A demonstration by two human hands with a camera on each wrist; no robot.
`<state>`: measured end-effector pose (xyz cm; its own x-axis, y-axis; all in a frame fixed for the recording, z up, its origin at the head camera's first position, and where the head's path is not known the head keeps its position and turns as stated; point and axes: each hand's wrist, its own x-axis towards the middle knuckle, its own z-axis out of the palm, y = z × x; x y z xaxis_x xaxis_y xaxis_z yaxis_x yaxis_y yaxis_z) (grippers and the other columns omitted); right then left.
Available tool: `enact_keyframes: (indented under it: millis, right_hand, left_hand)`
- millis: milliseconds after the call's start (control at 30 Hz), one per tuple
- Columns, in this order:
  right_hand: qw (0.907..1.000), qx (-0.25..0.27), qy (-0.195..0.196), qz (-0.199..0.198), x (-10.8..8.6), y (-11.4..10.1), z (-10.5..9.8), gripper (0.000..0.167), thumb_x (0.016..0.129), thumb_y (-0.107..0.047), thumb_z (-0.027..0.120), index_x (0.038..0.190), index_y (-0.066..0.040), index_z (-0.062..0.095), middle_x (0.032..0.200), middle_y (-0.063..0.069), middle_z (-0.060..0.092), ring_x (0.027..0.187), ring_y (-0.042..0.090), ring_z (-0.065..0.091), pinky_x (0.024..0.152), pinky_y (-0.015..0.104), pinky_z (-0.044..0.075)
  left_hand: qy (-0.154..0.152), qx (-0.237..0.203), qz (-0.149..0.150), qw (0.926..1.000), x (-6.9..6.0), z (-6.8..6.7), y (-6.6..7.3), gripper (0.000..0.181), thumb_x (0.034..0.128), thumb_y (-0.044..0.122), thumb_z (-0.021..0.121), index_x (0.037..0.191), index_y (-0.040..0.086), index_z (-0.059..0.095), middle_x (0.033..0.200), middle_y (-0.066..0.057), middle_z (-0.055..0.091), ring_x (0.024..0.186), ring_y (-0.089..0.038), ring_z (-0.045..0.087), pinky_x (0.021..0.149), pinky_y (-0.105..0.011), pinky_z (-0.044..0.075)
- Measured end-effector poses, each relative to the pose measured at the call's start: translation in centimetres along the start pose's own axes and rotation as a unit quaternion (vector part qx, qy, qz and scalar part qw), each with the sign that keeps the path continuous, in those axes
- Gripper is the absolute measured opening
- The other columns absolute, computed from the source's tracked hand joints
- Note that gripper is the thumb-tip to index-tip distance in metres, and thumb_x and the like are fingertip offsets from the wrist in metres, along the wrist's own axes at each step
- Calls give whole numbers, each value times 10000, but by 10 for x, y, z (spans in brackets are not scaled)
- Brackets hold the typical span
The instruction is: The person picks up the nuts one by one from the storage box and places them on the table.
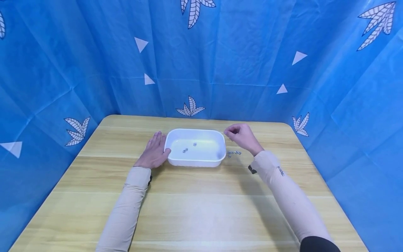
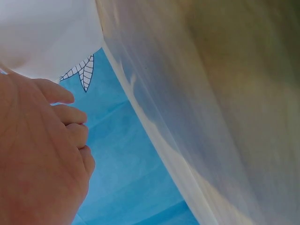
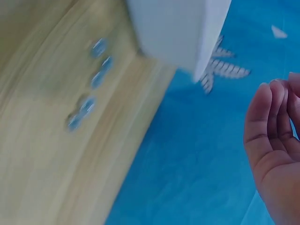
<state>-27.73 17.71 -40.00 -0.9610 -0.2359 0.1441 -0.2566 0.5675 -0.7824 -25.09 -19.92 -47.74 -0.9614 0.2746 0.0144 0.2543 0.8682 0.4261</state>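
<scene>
A white rectangular tray point(image 1: 195, 163) stands on the table, with three small metal nuts point(image 1: 195, 144) lying apart on its floor. At its left end my left hand point(image 1: 154, 150) holds the wall, thumb over the rim and fingers along the outside. My right hand point(image 1: 244, 137) hovers just off the tray's right end, its fingers bent and fingertips drawn together toward the thumb. In the right wrist view, the fingertips point(image 3: 263, 96) meet near the frame's edge; whether something small sits between them is hidden. Several more nuts point(image 1: 236, 152) lie on the table below that hand.
The wooden table point(image 1: 189, 210) reaches back to a blue curtain point(image 1: 252, 52) with white leaf prints, which also hangs along both sides. The loose nuts lie close by the tray's right wall.
</scene>
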Motion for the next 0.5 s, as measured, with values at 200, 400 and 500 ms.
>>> enact_keyframes:
  millis: [200, 400, 500]
  right_hand:
    - [9985, -349, -275, -330, 8, -23, 32, 181, 973, -142, 697, 1074, -21, 786, 1007, 171, 781, 866, 218, 684, 739, 254, 572]
    - [9958, -506, -622, -446, 16, -33, 62, 156, 971, -103, 693, 1048, -16, 798, 978, 119, 785, 857, 205, 687, 785, 300, 596]
    - [9939, -541, -828, -488, 20, -34, 74, 161, 975, -93, 686, 1049, 1, 795, 984, 112, 785, 862, 197, 691, 812, 310, 606]
  left_hand:
    - [-46, -2, -13, 10000, 0, 0, 0, 755, 1069, 375, 302, 1624, -77, 64, 1724, -271, -53, 1621, -433, -54, 1324, -579, 23]
    - [24, 12, 21, 10000, 0, 0, 0, 751, 1068, 365, 310, 1616, -96, 88, 1720, -289, -25, 1618, -444, -36, 1322, -587, 37]
    - [78, 19, 31, 10000, 0, -1, 0, 744, 1068, 352, 316, 1614, -103, 96, 1719, -293, -14, 1617, -450, -23, 1320, -590, 43]
